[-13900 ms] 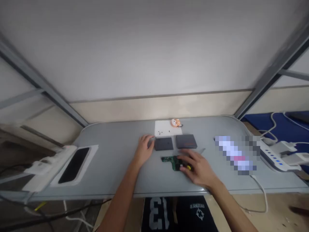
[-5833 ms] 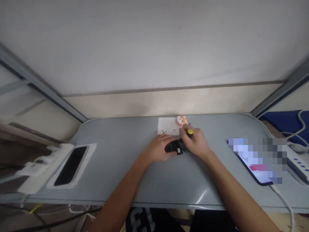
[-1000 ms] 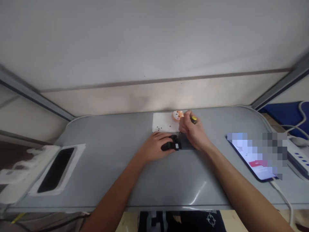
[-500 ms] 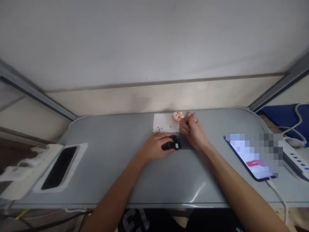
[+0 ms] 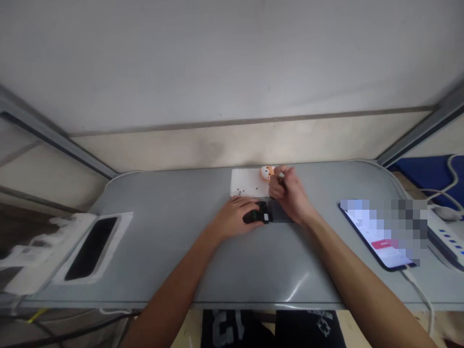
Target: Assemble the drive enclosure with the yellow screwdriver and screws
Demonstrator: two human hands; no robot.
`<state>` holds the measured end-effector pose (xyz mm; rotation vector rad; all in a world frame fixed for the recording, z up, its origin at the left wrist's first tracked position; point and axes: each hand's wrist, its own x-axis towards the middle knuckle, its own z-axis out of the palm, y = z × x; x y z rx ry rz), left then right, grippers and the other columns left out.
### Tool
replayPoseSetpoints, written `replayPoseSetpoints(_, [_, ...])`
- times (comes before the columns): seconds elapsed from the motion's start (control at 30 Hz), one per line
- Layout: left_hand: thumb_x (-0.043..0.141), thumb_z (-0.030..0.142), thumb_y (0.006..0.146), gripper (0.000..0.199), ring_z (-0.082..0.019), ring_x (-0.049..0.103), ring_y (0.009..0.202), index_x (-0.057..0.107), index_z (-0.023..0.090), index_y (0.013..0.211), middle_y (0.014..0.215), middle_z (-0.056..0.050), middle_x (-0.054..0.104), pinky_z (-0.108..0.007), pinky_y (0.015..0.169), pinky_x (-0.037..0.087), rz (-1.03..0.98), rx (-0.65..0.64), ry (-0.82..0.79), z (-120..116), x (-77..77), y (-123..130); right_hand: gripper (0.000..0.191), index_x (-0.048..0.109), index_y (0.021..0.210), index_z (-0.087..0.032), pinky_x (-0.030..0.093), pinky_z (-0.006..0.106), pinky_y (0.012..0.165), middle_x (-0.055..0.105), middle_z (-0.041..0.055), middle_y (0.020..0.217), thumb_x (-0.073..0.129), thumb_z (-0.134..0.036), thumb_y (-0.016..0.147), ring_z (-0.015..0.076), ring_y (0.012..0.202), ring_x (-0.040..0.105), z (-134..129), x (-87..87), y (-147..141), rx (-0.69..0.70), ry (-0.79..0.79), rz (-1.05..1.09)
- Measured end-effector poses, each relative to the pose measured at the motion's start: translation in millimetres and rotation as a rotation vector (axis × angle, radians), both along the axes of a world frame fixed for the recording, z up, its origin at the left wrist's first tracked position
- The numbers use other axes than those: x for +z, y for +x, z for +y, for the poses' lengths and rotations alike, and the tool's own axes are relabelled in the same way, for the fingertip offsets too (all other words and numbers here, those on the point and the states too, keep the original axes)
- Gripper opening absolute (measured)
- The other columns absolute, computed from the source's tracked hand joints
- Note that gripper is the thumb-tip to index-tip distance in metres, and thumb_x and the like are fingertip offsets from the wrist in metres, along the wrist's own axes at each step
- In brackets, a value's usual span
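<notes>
My left hand [image 5: 239,217] is wrapped over a dark opened phone [image 5: 266,212] lying flat on the table, its thumb along the near edge and its fingers across the far side. A small white label and some green show on the phone's dark inside. My right hand [image 5: 289,193] is closed in a fist above the phone's right part, around a thin screwdriver [image 5: 281,179], mostly hidden by the fingers. Just beyond the hands, several tiny dark screws [image 5: 240,192] lie on a white sheet [image 5: 248,178]. An orange-and-white animal-faced piece [image 5: 267,172] sits at the sheet's right end.
On the grey table [image 5: 163,251], a lit phone [image 5: 373,237] with a white cable lies at the right beside a power strip [image 5: 447,237]. Another black phone [image 5: 92,249] rests on a white sheet at the left, next to a white power strip [image 5: 54,253]. A wall stands behind.
My right fist has turned slightly over the phone, so the tool's end shows between the fingers. My left hand stays on the phone. The view has shifted a little.
</notes>
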<state>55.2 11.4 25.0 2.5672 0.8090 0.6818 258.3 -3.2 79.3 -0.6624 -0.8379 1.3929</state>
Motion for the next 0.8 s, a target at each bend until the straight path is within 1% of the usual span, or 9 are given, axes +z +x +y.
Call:
replayPoseSetpoints(0.1, [0.081,0.038,0.085,0.027,-0.026,0.068,0.119,0.071,0.024,0.106,0.126,-0.006,0.074,-0.046,0.108,0.049,-0.040,0.016,-0.016,-0.2,-0.4,0.3,0.037,0.068,0.096,-0.024,0.044,0.029,0.058,0.049,-0.0005,0.071,0.065,-0.061,0.091,0.0133,0.061,0.045,-1.1,0.7,3.4,0.084,-0.010,0.039])
replayPoseSetpoints(0.27, [0.081,0.037,0.085,0.025,-0.026,0.068,0.119,0.071,0.024,0.104,0.127,-0.006,0.073,-0.046,0.110,0.048,-0.047,-0.008,-0.003,0.9,-1.1,0.0,0.028,0.062,0.085,-0.024,0.049,0.030,0.070,0.061,0.0011,0.090,0.085,-0.040,0.079,0.0167,0.082,0.062,-3.4,-3.3,1.2,0.066,0.025,0.026])
replayPoseSetpoints(0.37, [0.082,0.038,0.085,0.025,-0.025,0.068,0.120,0.072,0.024,0.104,0.129,-0.006,0.073,-0.046,0.110,0.048,-0.043,-0.017,-0.002,1.6,-2.2,-0.6,0.043,0.048,0.079,-0.024,0.040,0.025,0.057,0.054,-0.0050,0.078,0.090,-0.035,0.075,0.0097,0.061,0.054,-3.1,-4.3,-2.7,-0.027,0.028,0.014])
replayPoseSetpoints(0.43, [0.082,0.039,0.085,0.025,-0.026,0.068,0.120,0.073,0.025,0.104,0.130,-0.006,0.073,-0.046,0.110,0.048,-0.043,-0.015,-0.010,1.8,-2.7,-1.0,0.045,0.045,0.079,-0.025,0.028,0.024,0.048,0.042,-0.0081,0.066,0.084,-0.047,0.081,0.0065,0.047,0.035,-2.1,-3.2,-3.3,-0.052,0.022,-0.028])
replayPoseSetpoints(0.5, [0.082,0.039,0.084,0.026,-0.026,0.068,0.121,0.073,0.025,0.104,0.131,-0.006,0.072,-0.046,0.110,0.048,-0.045,-0.005,-0.013,1.9,-2.6,-1.3,0.042,0.052,0.086,-0.026,0.026,0.024,0.046,0.038,-0.0078,0.065,0.073,-0.063,0.086,0.0072,0.047,0.028,-0.8,-1.1,-1.8,-0.015,0.011,-0.037])
replayPoseSetpoints(0.6, [0.081,0.039,0.085,0.025,-0.026,0.067,0.122,0.074,0.025,0.105,0.131,-0.006,0.072,-0.046,0.111,0.048,-0.041,-0.008,-0.015,2.1,-1.3,-1.3,0.043,0.063,0.097,-0.026,0.040,0.028,0.052,0.049,-0.0027,0.076,0.068,-0.067,0.086,0.0102,0.056,0.043,0.7,0.8,2.5,0.054,-0.020,0.006])
replayPoseSetpoints(0.67, [0.080,0.039,0.086,0.024,-0.026,0.067,0.122,0.074,0.025,0.105,0.131,-0.006,0.072,-0.046,0.111,0.049,-0.041,-0.020,-0.013,2.2,-0.3,-1.1,0.038,0.062,0.088,-0.024,0.047,0.029,0.061,0.056,0.0003,0.087,0.076,-0.058,0.082,0.0119,0.067,0.053,1.7,-0.8,4.5,0.035,-0.010,0.029])
replayPoseSetpoints(0.73, [0.080,0.039,0.086,0.024,-0.026,0.068,0.121,0.074,0.025,0.104,0.130,-0.006,0.072,-0.046,0.111,0.049,-0.043,-0.027,-0.012,2.2,0.6,-0.9,0.041,0.055,0.079,-0.023,0.048,0.028,0.063,0.059,0.0003,0.092,0.084,-0.052,0.078,0.0119,0.071,0.057,3.3,-5.1,5.3,-0.007,0.012,0.032])
replayPoseSetpoints(0.8, [0.081,0.039,0.085,0.024,-0.026,0.068,0.120,0.074,0.025,0.104,0.130,-0.006,0.073,-0.046,0.110,0.049,-0.046,-0.024,-0.021,2.0,1.5,-0.6,0.048,0.046,0.075,-0.023,0.042,0.025,0.054,0.054,-0.0033,0.079,0.086,-0.051,0.077,0.0092,0.060,0.050,5.6,-10.3,5.2,-0.040,0.014,0.020])
